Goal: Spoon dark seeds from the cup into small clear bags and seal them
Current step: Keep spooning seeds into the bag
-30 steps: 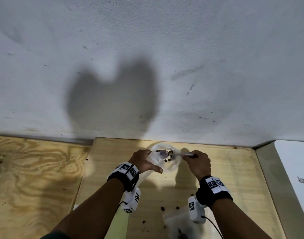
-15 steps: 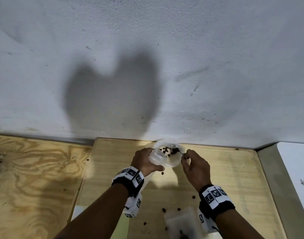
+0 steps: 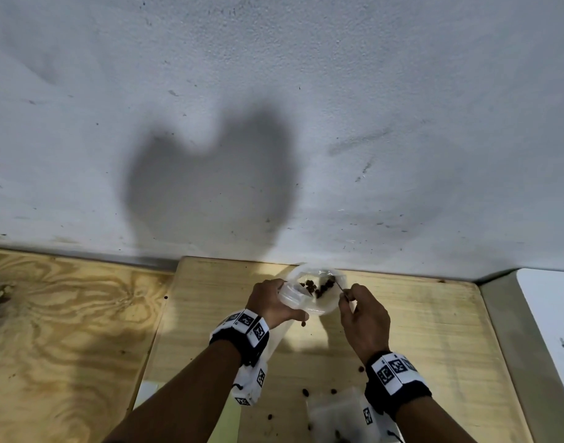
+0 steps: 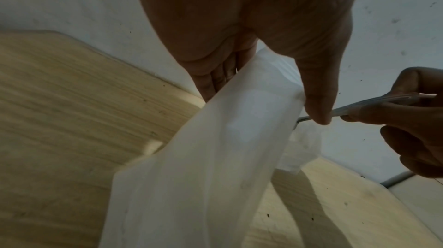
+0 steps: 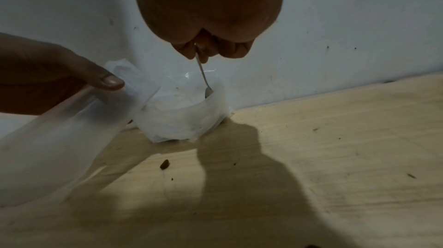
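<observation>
A clear plastic cup (image 3: 322, 303) holding dark seeds (image 3: 317, 286) stands on the light wooden board by the wall. My left hand (image 3: 274, 300) grips the mouth of a small clear bag (image 3: 288, 294) just left of the cup; the bag (image 4: 215, 157) hangs down under my thumb (image 4: 316, 100). My right hand (image 3: 348, 295) pinches the handle of a thin metal spoon (image 3: 339, 286). In the right wrist view the spoon (image 5: 203, 76) slants down and its bowl dips inside the cup (image 5: 187, 117).
Another clear bag (image 3: 338, 414) with a few seeds lies near my right wrist. Loose seeds (image 3: 305, 392) are scattered on the board (image 3: 428, 330), one (image 5: 164, 164) right before the cup. A white wall (image 3: 274, 123) rises behind; plywood (image 3: 66, 330) lies to the left.
The spoon lay level across the bag's mouth one second ago; my right hand has since swung it right and down into the cup. My left hand holds the bag in much the same place.
</observation>
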`<state>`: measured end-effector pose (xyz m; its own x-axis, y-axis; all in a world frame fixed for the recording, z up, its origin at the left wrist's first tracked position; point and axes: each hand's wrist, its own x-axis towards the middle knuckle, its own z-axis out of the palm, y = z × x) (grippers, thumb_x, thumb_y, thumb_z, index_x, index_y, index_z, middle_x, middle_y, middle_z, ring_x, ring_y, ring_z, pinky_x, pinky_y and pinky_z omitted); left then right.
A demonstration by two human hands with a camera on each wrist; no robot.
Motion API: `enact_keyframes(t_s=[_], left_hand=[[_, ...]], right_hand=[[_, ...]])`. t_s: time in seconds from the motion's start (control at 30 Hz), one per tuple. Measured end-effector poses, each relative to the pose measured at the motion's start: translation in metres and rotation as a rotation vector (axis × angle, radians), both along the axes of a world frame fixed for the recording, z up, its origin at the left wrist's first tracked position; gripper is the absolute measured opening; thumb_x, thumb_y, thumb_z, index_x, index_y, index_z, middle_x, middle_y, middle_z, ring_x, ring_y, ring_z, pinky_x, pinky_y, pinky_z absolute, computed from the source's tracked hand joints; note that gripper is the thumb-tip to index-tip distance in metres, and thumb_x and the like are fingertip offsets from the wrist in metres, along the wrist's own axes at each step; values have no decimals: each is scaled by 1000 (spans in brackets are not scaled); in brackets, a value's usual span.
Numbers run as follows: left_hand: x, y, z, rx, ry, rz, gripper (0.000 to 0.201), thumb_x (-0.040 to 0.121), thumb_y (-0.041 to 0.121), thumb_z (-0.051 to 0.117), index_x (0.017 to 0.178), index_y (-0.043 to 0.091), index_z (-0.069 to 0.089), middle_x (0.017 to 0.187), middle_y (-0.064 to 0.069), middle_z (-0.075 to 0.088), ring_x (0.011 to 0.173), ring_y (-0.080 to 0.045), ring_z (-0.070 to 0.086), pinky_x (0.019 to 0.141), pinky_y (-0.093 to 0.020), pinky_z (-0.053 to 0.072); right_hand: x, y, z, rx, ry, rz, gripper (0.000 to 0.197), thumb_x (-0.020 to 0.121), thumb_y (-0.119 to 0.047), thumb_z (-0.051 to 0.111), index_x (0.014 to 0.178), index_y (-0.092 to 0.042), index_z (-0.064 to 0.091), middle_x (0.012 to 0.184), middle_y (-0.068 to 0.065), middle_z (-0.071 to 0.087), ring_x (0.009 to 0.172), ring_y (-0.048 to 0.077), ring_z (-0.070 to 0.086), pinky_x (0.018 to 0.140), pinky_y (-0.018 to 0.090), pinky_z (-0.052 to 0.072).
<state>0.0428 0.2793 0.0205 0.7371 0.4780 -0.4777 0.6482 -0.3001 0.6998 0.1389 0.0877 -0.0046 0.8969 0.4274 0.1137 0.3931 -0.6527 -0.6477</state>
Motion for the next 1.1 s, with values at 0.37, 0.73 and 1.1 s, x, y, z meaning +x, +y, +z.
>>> enact_keyframes(t_s=[0.37, 0.73, 1.1], left_hand=[[7, -5, 3, 39, 25, -5, 85, 28, 62, 80, 101, 20, 68, 95, 7, 69, 86, -11, 65, 78, -32, 57], [3, -2, 4, 29, 12, -23, 58, 39, 42, 92, 91, 31, 68, 93, 12, 69, 87, -9, 67, 80, -28, 56], [-1, -5, -5, 37, -9, -57, 94, 45, 40, 95, 128, 17, 58, 121, 4, 64, 103, -10, 59, 87, -20, 46]], right_hand=[[-3, 4, 8, -154, -136, 165, 33, 81, -7, 72, 88, -25, 44, 77, -5, 52, 49, 20, 49, 47, 24, 32], [10, 2, 13, -23, 33, 30, 32, 86, -10, 66, 77, -26, 40, 61, -10, 47, 51, 6, 42, 49, 25, 32], [28, -8, 7, 216, 297, -133, 30, 86, -4, 67, 73, -19, 44, 66, -5, 58, 42, 11, 38, 52, 30, 38]])
